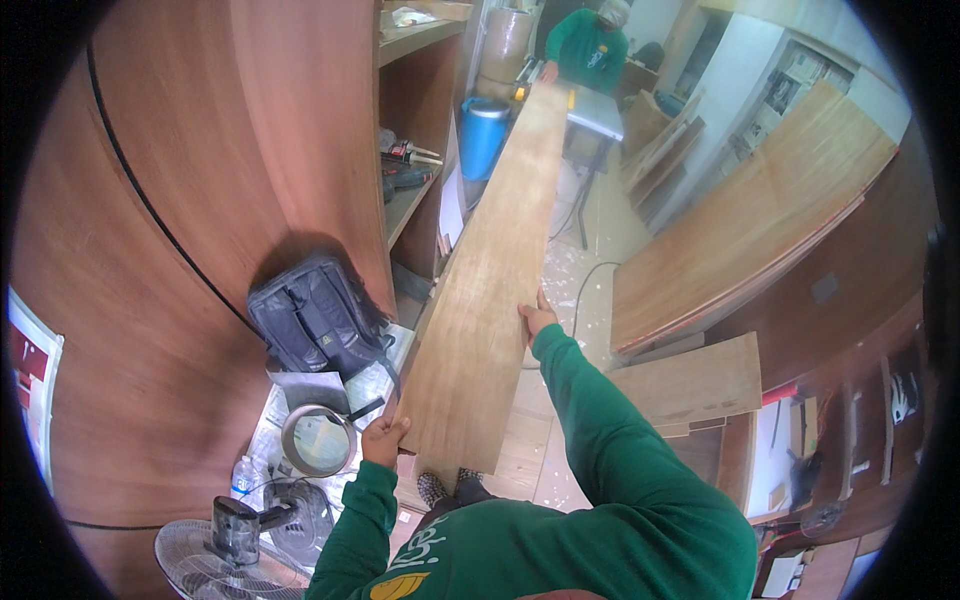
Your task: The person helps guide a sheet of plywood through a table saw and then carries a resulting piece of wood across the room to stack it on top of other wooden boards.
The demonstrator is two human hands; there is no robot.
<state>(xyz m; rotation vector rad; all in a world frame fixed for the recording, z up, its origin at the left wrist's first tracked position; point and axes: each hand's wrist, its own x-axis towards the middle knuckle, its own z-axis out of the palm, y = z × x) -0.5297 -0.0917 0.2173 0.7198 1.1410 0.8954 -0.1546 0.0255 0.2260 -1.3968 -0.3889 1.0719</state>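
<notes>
Filling the space from 8 to 11 o'clock is a tall, smooth reddish-brown wood surface [190, 170]. Between 2 and 3 o'clock leans a stack of broad light-brown wooden sheets [740, 220]. Through the middle runs a long, flat, pale-brown wooden board [490, 260], from 6 o'clock up to just past 12, its far end reaching a white-topped table [600, 118] at 1 o'clock. Behind that end stands a co-worker in a green long-sleeved top [590, 55], one hand at the board; whether it touches is too small to tell.

At 12 o'clock stands a blue cylindrical container [484, 142]; at 9, a dark, boxy fabric backpack [320, 315]. Between 7 and 8 lies a beige ring-shaped roll [288, 440].

At 7 o'clock the person's left hand [383, 441] grips the board's edge near its close end. Between 3 and 4, the right hand [539, 313] curls against the opposite edge, farther up. At 8 sits a small clear plastic bottle [243, 474].
</notes>
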